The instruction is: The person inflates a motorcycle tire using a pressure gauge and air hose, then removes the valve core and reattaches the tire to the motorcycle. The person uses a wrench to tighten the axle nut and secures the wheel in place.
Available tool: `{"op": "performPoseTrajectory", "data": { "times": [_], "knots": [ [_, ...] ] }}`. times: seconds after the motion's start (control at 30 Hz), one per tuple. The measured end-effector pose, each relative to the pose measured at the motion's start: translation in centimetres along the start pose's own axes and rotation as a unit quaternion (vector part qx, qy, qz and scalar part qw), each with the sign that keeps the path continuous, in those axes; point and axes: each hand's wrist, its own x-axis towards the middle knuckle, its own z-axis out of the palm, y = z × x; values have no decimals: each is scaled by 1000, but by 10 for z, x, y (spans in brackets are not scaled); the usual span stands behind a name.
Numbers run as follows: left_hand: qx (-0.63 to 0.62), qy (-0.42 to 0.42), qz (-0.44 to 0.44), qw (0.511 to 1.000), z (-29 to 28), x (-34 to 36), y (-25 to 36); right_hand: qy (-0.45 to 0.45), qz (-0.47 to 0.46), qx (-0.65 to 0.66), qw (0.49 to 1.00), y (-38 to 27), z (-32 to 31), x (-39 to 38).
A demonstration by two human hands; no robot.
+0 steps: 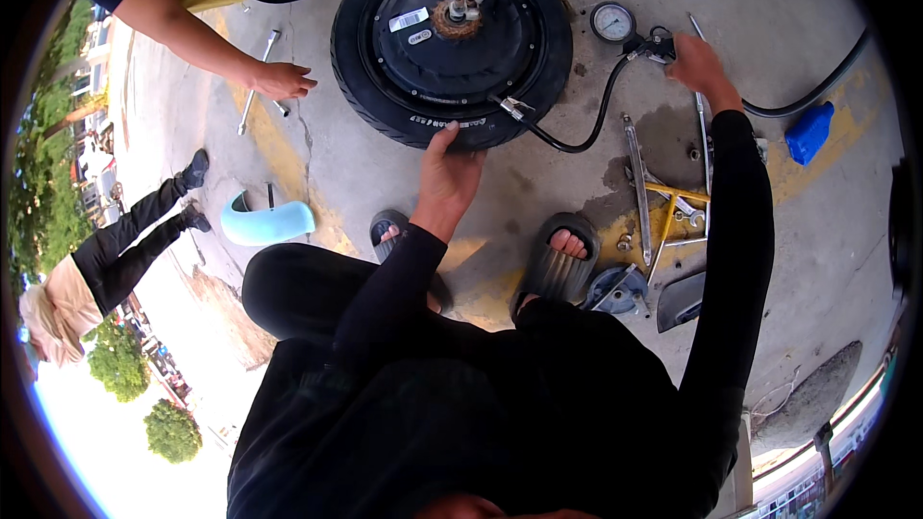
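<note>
A black hub-motor wheel [404,53] with a rubber tire lies on its side at the top middle. My left hand [450,173] grips its near edge, the thumb on the sidewall and the fingers hidden against the tread. To the right, my right hand [697,69] is closed around the handle of a tire inflator [657,46]. Its round dial gauge [612,22] faces up. From the inflator a short black hose [598,115] curves to a metal chuck [512,109] at the wheel's inner rim. A thicker air hose [808,96] leads off to the right.
Another person's hand [282,81] hangs left of the wheel, near a lug wrench [256,86]. A light-blue fender [269,221] lies lower left. Wrenches [638,183], a yellow-handled tool [670,207], a round grey part [615,290] and a blue object [810,133] lie on the right.
</note>
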Motion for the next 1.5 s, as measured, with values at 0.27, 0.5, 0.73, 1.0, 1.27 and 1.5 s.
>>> {"op": "performPoseTrajectory", "data": {
  "times": [0.27, 0.5, 0.73, 1.0, 1.27, 1.5],
  "knots": [
    [63, 17, -28, 997, -1, -5, -2, -17, 13, -1, 1000, -1, -1, 2],
    [275, 106, -159, 942, 4, -24, 19, -27, 17, -9, 999, -2, -3, 3],
    [759, -38, 91, 643, 61, -64, 83, -20, 19, 0, 1000, -4, -2, 0],
    [787, 87, 239, 563, 52, 42, 177, -27, 28, 6, 999, -2, -1, -1],
    [484, 47, 150, 861, 9, 76, 169, -35, 22, -3, 999, -6, -3, 0],
    [400, 48, 155, 902, 14, 68, 160, -15, 18, 0, 1000, -4, 0, 0]
  ]
}}
